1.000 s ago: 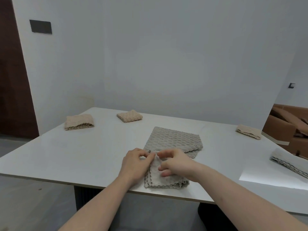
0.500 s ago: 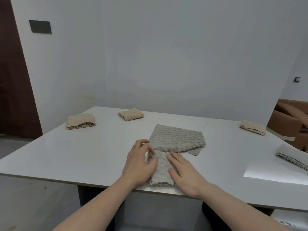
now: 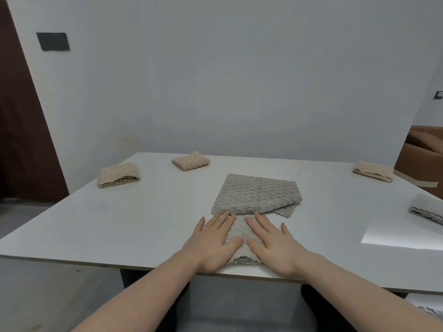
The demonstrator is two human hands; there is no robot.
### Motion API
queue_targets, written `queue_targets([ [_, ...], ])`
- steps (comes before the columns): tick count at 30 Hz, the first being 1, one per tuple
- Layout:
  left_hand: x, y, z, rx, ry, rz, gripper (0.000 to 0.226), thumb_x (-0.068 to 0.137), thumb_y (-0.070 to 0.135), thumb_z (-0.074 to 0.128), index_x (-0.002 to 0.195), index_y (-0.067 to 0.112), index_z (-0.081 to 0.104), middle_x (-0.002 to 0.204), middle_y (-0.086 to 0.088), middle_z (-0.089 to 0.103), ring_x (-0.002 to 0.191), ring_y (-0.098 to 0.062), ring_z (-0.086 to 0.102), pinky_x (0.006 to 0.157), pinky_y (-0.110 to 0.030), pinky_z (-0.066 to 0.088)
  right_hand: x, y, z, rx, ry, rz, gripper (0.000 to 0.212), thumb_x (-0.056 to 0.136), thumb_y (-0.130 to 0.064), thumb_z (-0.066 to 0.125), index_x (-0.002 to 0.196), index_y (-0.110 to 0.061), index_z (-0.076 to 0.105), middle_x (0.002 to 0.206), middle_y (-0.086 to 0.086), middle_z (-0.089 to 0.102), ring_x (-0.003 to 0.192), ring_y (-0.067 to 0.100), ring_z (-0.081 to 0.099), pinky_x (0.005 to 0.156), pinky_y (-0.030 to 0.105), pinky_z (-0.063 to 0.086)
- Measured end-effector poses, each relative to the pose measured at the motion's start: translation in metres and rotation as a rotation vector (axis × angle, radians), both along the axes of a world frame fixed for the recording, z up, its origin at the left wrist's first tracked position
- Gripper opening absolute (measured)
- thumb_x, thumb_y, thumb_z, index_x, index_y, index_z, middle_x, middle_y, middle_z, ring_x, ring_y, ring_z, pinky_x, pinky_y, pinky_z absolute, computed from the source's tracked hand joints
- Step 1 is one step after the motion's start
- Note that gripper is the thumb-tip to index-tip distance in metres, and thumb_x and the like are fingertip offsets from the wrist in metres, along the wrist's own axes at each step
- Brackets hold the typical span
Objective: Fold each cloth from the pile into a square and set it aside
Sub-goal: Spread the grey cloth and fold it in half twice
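Observation:
A small grey folded cloth (image 3: 240, 238) lies at the near edge of the white table (image 3: 143, 224). My left hand (image 3: 212, 240) lies flat on its left side and my right hand (image 3: 273, 243) lies flat on its right side, fingers spread, palms pressing down. Just behind it lies a larger grey waffle cloth (image 3: 257, 194), folded loosely, with a second layer peeking out at its right corner.
Folded beige cloths sit at the far left (image 3: 118, 175), the far middle (image 3: 190, 161) and the far right (image 3: 372, 174). A folded grey cloth (image 3: 426, 208) lies at the right edge. Cardboard boxes (image 3: 422, 156) stand beyond the table on the right.
My fingers were pinching the small cloth's top edge; both hands have since flattened out onto it. The view has shifted slightly.

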State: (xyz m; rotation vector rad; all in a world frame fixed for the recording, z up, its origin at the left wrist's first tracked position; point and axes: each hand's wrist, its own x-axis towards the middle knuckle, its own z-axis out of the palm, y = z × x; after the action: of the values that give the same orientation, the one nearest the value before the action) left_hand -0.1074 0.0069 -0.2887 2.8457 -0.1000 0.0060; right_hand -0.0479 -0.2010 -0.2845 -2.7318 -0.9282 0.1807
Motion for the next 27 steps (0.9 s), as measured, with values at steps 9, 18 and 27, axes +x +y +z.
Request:
queue_targets([
  [9,-0.002,-0.005,0.003,0.033,0.041,0.056,0.081,0.098,0.073,0.017,0.164,0.030,-0.003,0.170,0.014,-0.013,0.156,-0.007,-0.014,0.126,-0.046,-0.013,-0.003,-0.004,0.000,0.017,-0.015,-0.066,0.079,0.098,-0.071,0.020,0.162,-0.033,-0.005,0.169,-0.014,-0.013,0.154,0.003,-0.010,0.126,0.046,-0.011],
  [18,-0.010,-0.013,0.001,0.049,0.040,0.187,0.085,0.093,0.078,0.012,0.163,0.033,-0.003,0.171,0.012,-0.011,0.157,-0.018,-0.013,0.125,-0.051,-0.012,-0.011,-0.004,-0.002,0.015,0.002,-0.142,0.081,0.097,-0.073,0.018,0.162,-0.031,-0.008,0.170,-0.008,-0.008,0.155,0.009,-0.011,0.125,0.049,-0.011],
  [27,-0.021,-0.006,0.000,0.031,0.063,0.128,0.088,0.092,0.082,0.010,0.163,0.033,-0.009,0.169,0.013,-0.015,0.156,-0.014,-0.016,0.126,-0.047,-0.011,-0.015,-0.023,-0.005,0.000,-0.004,-0.074,0.083,0.093,-0.079,0.013,0.160,-0.037,-0.012,0.168,-0.014,-0.011,0.155,0.007,-0.013,0.126,0.043,-0.010],
])
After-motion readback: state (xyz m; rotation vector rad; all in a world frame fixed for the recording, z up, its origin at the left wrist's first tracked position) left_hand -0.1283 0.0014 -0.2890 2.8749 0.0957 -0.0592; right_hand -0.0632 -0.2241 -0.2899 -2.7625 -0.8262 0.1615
